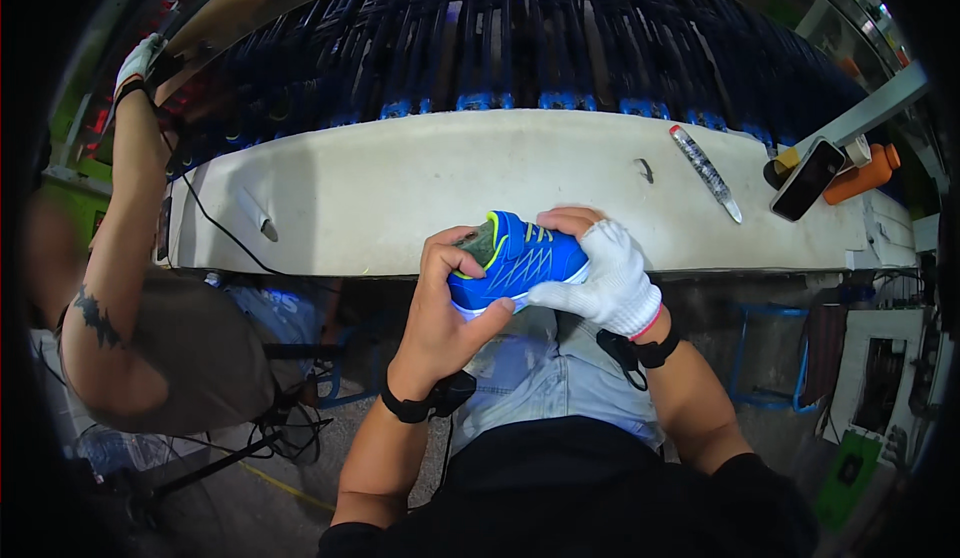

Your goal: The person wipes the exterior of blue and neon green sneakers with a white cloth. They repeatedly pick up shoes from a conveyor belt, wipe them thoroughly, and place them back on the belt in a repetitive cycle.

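Between my two hands, just past the table's front edge and above my lap, is a small blue shoe [535, 266] with yellow-green trim and a pale sole. My bare left hand [440, 303] grips its heel end, thumb along the sole and fingers at the collar. Around the toe end closes my right hand [610, 278], in a white knit glove with some fingertips bare. Something grey-green fills the shoe's opening; what it is I cannot make out. Each of my wrists wears a black strap.
A pale table [400, 183] fronts a rack of dark rollers [500, 38]. On it lie a marker-like tool [706, 173], a dark scrap [645, 171], a phone [808, 180], an orange bottle [865, 175] and a white tube [257, 214] beside a black cable. A co-worker's arm [135, 188] reaches in at left.
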`<action>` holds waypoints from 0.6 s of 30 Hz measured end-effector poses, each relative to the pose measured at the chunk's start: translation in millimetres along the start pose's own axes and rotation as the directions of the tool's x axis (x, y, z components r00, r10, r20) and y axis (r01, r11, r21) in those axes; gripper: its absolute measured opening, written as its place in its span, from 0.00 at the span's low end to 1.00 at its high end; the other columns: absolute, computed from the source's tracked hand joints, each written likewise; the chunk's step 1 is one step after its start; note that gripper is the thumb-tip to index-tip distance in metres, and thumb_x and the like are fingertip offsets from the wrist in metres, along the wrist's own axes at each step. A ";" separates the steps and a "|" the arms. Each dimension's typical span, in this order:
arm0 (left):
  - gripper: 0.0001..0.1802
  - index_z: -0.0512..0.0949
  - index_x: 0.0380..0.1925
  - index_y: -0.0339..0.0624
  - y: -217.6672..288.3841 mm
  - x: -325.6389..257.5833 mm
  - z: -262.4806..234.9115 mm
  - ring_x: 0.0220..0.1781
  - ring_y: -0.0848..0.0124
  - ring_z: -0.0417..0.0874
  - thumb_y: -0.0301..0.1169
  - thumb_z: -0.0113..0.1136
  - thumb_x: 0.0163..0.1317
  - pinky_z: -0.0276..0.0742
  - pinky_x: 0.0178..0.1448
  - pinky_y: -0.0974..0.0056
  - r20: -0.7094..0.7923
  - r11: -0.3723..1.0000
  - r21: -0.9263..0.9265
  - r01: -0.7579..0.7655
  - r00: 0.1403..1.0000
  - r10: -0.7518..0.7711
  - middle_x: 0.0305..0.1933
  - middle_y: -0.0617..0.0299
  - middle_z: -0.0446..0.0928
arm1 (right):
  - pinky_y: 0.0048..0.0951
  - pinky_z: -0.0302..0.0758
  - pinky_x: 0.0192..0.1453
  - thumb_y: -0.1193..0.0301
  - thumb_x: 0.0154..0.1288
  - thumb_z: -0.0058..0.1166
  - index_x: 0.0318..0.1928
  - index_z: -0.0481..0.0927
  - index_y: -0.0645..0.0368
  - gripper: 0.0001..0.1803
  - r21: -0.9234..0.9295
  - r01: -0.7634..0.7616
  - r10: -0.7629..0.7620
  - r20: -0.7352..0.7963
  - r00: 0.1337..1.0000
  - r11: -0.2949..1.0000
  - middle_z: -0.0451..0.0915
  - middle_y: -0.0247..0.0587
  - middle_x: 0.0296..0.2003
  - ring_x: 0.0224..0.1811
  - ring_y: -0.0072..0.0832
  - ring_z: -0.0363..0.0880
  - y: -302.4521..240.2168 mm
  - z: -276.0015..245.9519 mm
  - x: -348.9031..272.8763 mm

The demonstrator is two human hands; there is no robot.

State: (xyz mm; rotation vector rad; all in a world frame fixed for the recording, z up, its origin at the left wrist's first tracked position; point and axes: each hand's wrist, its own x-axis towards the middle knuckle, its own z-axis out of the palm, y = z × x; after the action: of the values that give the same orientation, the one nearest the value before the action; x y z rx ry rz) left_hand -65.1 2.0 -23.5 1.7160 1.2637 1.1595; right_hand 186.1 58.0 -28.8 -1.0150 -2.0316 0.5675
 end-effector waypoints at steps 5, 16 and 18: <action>0.33 0.69 0.49 0.44 2.0 -6.0 5.2 0.66 0.47 0.81 0.31 0.86 0.53 0.77 0.70 0.52 -0.035 0.998 0.065 0.002 0.999 0.000 0.68 0.39 0.72 | 0.46 0.82 0.65 0.52 0.52 0.85 0.59 0.85 0.59 0.39 0.035 0.016 -0.015 -0.009 1.000 0.999 0.88 0.50 0.56 0.59 0.51 0.87 -2.8 5.5 -6.9; 0.33 0.67 0.50 0.42 -3.5 -12.5 24.5 0.65 0.51 0.77 0.28 0.83 0.54 0.73 0.72 0.53 -0.194 0.997 -0.001 0.082 0.978 -0.081 0.63 0.44 0.71 | 0.45 0.80 0.69 0.53 0.49 0.87 0.65 0.83 0.59 0.45 0.108 0.084 -0.092 0.068 0.993 0.991 0.87 0.51 0.60 0.64 0.49 0.85 7.3 -3.8 -11.2; 0.33 0.67 0.51 0.42 -5.5 -11.7 26.2 0.65 0.52 0.77 0.28 0.83 0.55 0.73 0.73 0.53 -0.205 0.998 0.018 0.066 0.977 -0.061 0.63 0.44 0.71 | 0.44 0.80 0.70 0.54 0.48 0.88 0.65 0.84 0.59 0.45 0.098 0.070 -0.077 0.065 0.995 0.993 0.87 0.51 0.60 0.64 0.48 0.85 8.5 -3.2 -11.4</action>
State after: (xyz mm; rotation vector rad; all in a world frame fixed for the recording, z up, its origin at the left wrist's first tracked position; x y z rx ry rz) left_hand -43.9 -8.4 -40.7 1.5928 1.4512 1.3138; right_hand 196.9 53.8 -37.6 -0.8716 -2.0719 0.6616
